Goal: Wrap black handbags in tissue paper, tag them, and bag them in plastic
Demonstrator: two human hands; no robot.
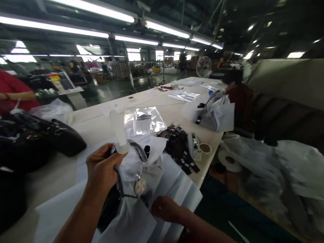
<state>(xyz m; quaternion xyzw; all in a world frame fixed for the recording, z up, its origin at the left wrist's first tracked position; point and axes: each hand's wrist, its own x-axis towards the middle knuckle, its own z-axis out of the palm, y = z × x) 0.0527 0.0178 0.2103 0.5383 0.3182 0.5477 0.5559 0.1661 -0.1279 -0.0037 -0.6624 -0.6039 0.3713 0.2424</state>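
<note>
A black handbag stands on the table in front of me, partly covered by white wrapping paper. A round metal medallion hangs at its front. My left hand is closed around the bag's handle, with the thumb pressing a whitish translucent strip that sticks upward. A second handle arc shows behind it, beside clear wrap. Low at the bag's right side, against the paper, my right hand is smeared by motion. Its fingers are hard to make out.
Black straps with tags lie in a heap to the right, beside a small device and a tape roll. Clear plastic bags lie farther back. Black bags crowd the left. Another wrapped bag stands near a person.
</note>
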